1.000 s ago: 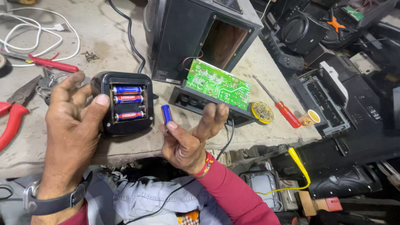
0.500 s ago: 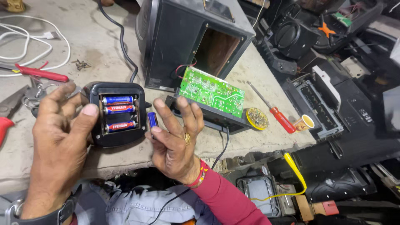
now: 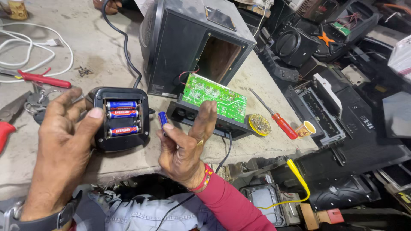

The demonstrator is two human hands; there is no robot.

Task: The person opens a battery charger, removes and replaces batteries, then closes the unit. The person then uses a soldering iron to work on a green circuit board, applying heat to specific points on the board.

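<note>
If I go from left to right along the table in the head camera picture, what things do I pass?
Red-handled pliers → left hand → black battery holder → blue battery in the right hand → green circuit board → red-handled screwdriver → small paper cup.

The battery case (image 3: 122, 119) lies left of the circuit board (image 3: 215, 96), with the speaker box (image 3: 192, 42) behind both.

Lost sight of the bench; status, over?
Left hand holds black battery case, three cells seated. Right hand pinches blue battery. Nothing between.
</note>
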